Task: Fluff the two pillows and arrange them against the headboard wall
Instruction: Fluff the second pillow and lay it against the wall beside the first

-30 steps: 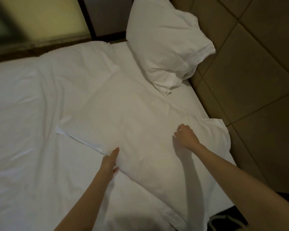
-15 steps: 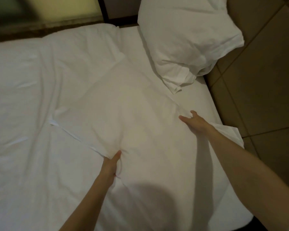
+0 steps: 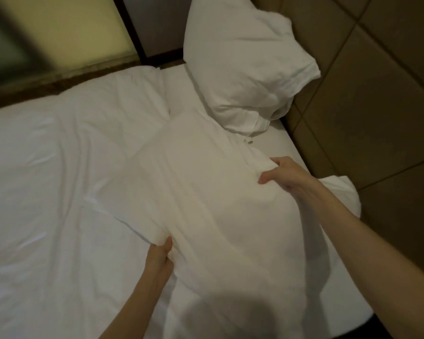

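Observation:
A flat white pillow (image 3: 206, 192) lies across the white bed sheet (image 3: 47, 179) in the middle of the view. My left hand (image 3: 159, 258) pinches its near-left edge. My right hand (image 3: 287, 177) is clenched on a bunch of its fabric at the far-right side, and the cloth rises in folds between both hands. A second white pillow (image 3: 240, 59) stands puffed up at the bed's far corner, leaning on the padded brown headboard wall (image 3: 377, 106); its open end touches the first pillow.
The padded brown wall panels run along the right side of the bed. A dark wooden ledge (image 3: 59, 77) and a lit yellowish panel (image 3: 66, 28) border the bed's far side. A dark shadow falls on the pillow's near end.
Both hands have gone from lying on the pillow to gripping its fabric. The right hand's fingers have curled shut, and the pillow bunches up between the hands.

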